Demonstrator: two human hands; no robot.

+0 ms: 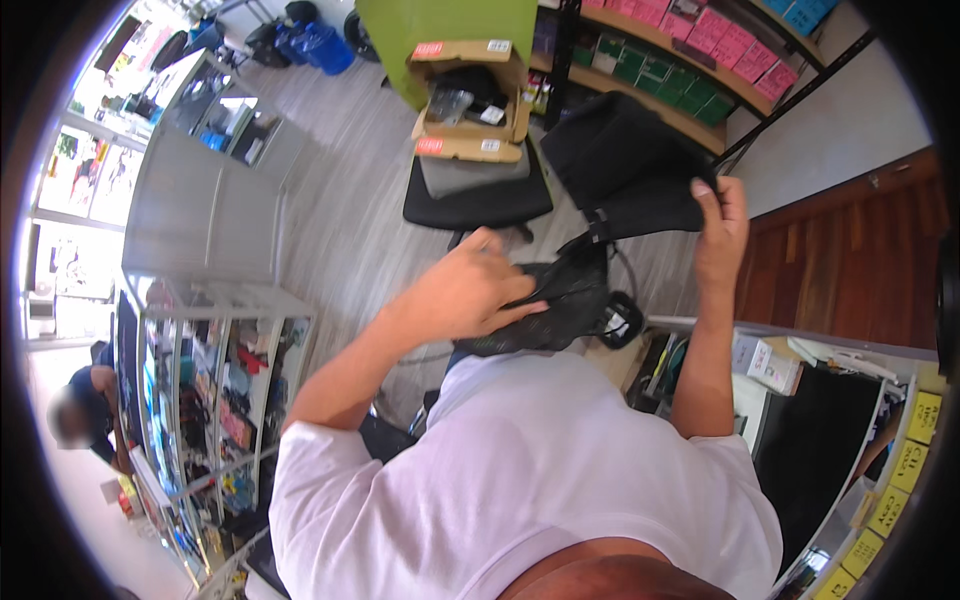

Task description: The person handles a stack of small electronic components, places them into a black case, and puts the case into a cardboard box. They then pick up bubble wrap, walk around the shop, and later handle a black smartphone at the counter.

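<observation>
My left hand (487,285), slightly blurred, has its fingers on a black mesh-like pouch or fabric part (555,322) near my lap; its fingertips partly hide their hold. Raised at the right, my right hand (720,217) pinches the edge of a wide black fabric piece (630,165) between thumb and fingers. A dark buckle or strap fitting (597,225) lies where the wide piece narrows toward the mesh-like part. Beside the pouch hangs a small black item with a white label (619,322). Beyond my hands, an open cardboard box (469,135) holds dark items and clear plastic packaging.
The box rests on a black-seated chair (480,202) with a green back. Shelves of pink and green boxes (675,82) stand ahead right. A glass display cabinet (225,375) is at left, with another person (97,390) beyond it. A desk with a dark monitor (817,435) is at right.
</observation>
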